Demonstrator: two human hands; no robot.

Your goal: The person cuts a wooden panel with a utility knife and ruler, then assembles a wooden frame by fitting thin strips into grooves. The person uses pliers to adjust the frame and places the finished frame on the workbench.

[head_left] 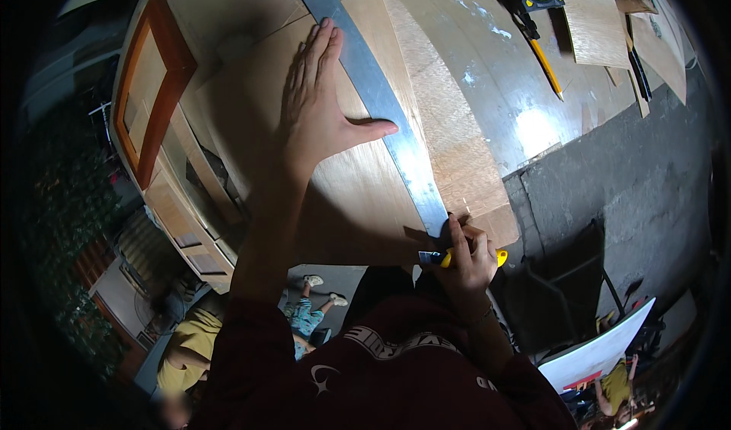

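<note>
A long metal ruler (411, 164) lies slantwise over a thin plywood sheet (346, 209), its near end by the sheet's front edge. My left hand (320, 114) is spread flat on the sheet, with the thumb and fingertips on the ruler. My right hand (470, 266) is closed around a yellow utility knife (501, 258), whose blade end points left. A finger of that hand reaches to the ruler's near end. Another board (449, 141) of lighter, rougher grain lies under the sheet and shows to the right. My palm hides most of the knife's handle.
On the table (487, 80) at the far right are a tape measure (535, 0), a yellow pencil (547, 68) and wood offcuts (594, 23). A reddish-brown wooden frame (177, 80) lies on the left. People in yellow (194, 342) and in patterned blue clothes (304, 317) are beyond the table's near edge.
</note>
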